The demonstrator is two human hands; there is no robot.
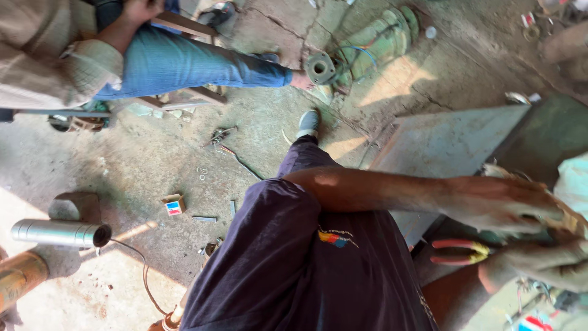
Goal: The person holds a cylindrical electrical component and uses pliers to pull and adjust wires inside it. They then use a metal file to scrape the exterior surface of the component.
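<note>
I look down my dark navy shirt point(306, 270) and trouser leg to my shoe point(308, 122) on the concrete floor. Both arms reach right, to a bench edge. My left hand point(505, 205) crosses my body and lies palm down, blurred, on a pale object point(572, 216) at the frame edge. Just below it, my right hand point(548, 263) is curled, and what it grips is hidden. Red-handled pliers point(459, 252) stick out leftward beside my right wrist; whether that hand holds them is unclear.
A grey metal sheet point(450, 144) lies ahead on the right. Another person in blue jeans point(184, 61) sits upper left. A green pump with a flange point(361, 49) lies on the floor ahead. A steel cylinder point(58, 233), a small box point(174, 204) and loose bolts are on my left.
</note>
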